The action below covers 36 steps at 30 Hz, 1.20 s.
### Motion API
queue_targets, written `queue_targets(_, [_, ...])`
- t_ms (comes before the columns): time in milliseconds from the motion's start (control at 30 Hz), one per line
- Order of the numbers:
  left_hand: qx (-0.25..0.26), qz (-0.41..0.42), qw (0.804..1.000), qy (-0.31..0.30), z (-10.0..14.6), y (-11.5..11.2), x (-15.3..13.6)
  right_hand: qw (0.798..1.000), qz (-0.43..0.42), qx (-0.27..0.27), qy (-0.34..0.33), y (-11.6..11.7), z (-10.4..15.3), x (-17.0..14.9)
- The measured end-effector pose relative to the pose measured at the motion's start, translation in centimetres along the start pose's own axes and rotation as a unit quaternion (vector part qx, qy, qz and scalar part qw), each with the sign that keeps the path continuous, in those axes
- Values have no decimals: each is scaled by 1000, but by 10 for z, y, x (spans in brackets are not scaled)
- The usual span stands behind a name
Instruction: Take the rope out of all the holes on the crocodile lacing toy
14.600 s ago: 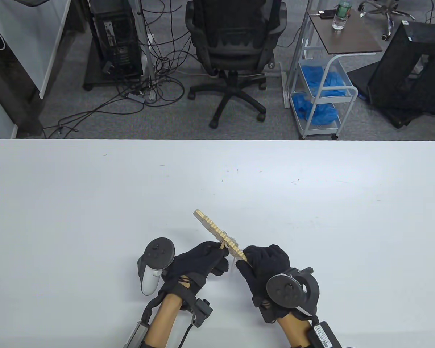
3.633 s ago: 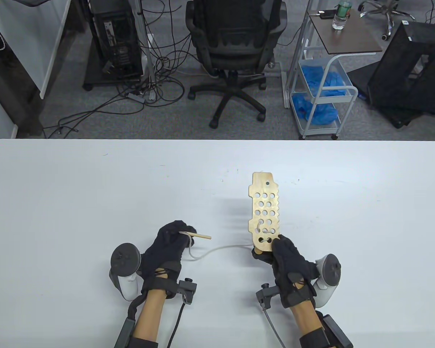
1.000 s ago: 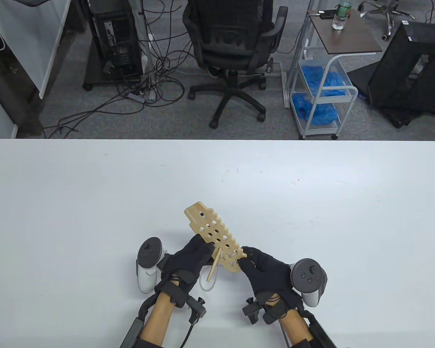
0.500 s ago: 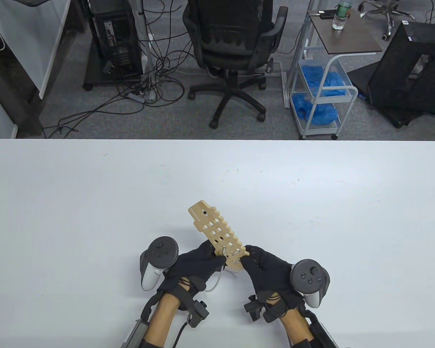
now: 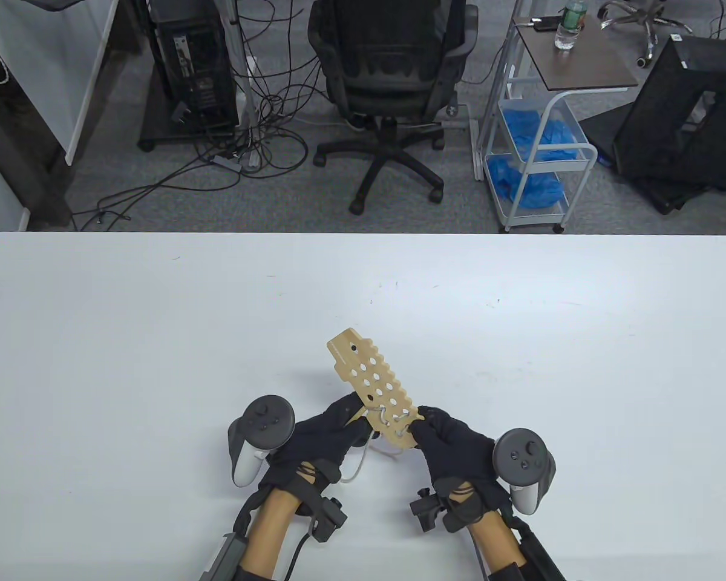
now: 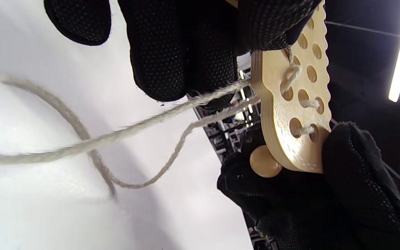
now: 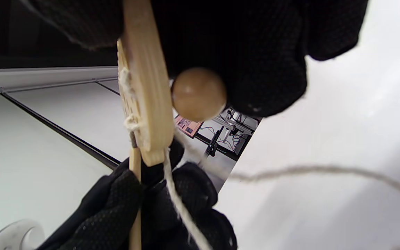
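The wooden crocodile board [image 5: 370,376] is held tilted above the table, its head pointing far-left. My right hand [image 5: 421,428] grips its near end, next to a round wooden bead [image 6: 265,161] on the underside. The white rope [image 5: 389,420] is laced through the holes nearest me and hangs below the board in a slack loop [image 5: 357,467]. My left hand [image 5: 354,420] pinches the rope's wooden needle [image 7: 135,208] at the board's left edge. In the right wrist view the board [image 7: 148,86] shows edge-on with the bead [image 7: 198,93] beside it.
The white table [image 5: 157,339] stretches wide around the hands. Beyond its far edge stand an office chair [image 5: 393,72], a wire cart with blue bags [image 5: 535,157] and a computer tower [image 5: 196,66] on the floor.
The needle that stuck out under the board a second ago is now drawn up into my left fingers at the board's edge. The board has shifted slightly right and away.
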State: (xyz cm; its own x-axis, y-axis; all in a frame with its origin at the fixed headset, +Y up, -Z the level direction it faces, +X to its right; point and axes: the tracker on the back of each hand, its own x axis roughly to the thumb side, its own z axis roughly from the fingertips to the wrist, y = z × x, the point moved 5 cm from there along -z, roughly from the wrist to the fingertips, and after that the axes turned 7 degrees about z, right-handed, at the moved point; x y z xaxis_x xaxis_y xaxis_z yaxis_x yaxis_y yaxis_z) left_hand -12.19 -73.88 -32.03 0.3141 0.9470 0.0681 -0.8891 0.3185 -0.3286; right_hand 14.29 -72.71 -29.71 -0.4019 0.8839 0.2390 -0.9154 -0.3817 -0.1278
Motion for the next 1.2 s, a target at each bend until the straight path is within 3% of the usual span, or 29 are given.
queue_targets(333, [45,-2,999,14,3,17,-7,999,-25,-27,39,-10,-1,-13])
queue_targets(1200, [76,16,997,19,5,37,-18,996,-37,-42,65,-20,-2,-21])
